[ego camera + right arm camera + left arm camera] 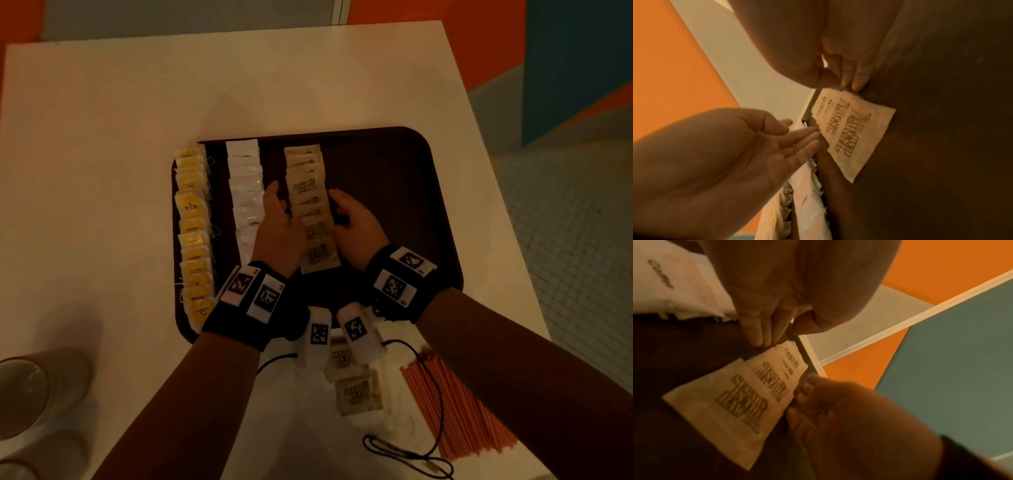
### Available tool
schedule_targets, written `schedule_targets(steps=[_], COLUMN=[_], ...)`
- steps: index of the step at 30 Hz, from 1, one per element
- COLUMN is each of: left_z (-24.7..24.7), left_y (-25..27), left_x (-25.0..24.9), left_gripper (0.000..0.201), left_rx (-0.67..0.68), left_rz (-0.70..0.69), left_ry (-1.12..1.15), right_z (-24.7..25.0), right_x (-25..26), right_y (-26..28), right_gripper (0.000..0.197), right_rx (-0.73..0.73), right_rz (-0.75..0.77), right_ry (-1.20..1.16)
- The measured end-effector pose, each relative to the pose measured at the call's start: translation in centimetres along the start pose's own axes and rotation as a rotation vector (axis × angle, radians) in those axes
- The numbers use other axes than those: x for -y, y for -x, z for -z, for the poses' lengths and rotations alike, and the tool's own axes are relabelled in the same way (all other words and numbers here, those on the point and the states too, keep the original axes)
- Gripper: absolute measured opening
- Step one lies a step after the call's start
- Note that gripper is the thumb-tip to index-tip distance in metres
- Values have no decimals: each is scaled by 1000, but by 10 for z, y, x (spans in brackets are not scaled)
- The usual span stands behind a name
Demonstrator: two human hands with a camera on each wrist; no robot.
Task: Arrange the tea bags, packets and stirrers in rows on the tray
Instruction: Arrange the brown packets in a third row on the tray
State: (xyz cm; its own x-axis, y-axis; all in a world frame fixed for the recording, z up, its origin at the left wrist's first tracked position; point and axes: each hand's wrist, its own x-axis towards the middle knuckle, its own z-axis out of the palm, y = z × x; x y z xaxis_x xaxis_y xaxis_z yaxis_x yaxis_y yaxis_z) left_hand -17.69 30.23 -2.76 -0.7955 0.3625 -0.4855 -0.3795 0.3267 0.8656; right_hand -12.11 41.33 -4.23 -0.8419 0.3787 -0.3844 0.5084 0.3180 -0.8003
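A dark brown tray [394, 178] holds three rows: yellow tea bags [193, 233] at the left, white coffee packets [246, 192] in the middle, and brown sugar packets [310, 205] to their right. My left hand [277, 219] lies along the left edge of the sugar row, its straight fingers [797, 138] touching the packets [851, 129]. My right hand [352, 219] is at the row's right edge, its fingertips [803, 395] against the packets [748, 394]. Neither hand grips a packet. The row's near end is partly hidden by my wrists.
Loose sugar packets [358, 390] lie on the white table [308, 85] in front of the tray, beside a bundle of orange stirrers [455, 407]. A black cable [404, 452] loops near the front edge. Pale cups [20, 394] stand at the lower left.
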Motion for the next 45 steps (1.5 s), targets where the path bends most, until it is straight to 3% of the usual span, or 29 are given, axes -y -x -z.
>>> schedule_targets(steps=[6, 12, 26, 38, 45], left_z=[2, -10, -20, -12, -14], left_y=[15, 34, 50, 38, 44], left_x=[9, 18, 25, 13, 7], left_gripper=[62, 62, 58, 54, 49], left_rx=[9, 5, -16, 8, 26], left_rz=[40, 30, -11, -2, -32], left_ry=[23, 84, 118, 44, 121], right_z=[5, 2, 2, 6, 9], right_x=[-11, -11, -9, -8, -16], right_y=[22, 36, 39, 41, 43], right_gripper=[53, 50, 49, 51, 53], right_rx=[6, 73, 35, 28, 9], right_rz=[-64, 15, 45, -8, -87], right_ry=[-40, -177, -190, -223, -160])
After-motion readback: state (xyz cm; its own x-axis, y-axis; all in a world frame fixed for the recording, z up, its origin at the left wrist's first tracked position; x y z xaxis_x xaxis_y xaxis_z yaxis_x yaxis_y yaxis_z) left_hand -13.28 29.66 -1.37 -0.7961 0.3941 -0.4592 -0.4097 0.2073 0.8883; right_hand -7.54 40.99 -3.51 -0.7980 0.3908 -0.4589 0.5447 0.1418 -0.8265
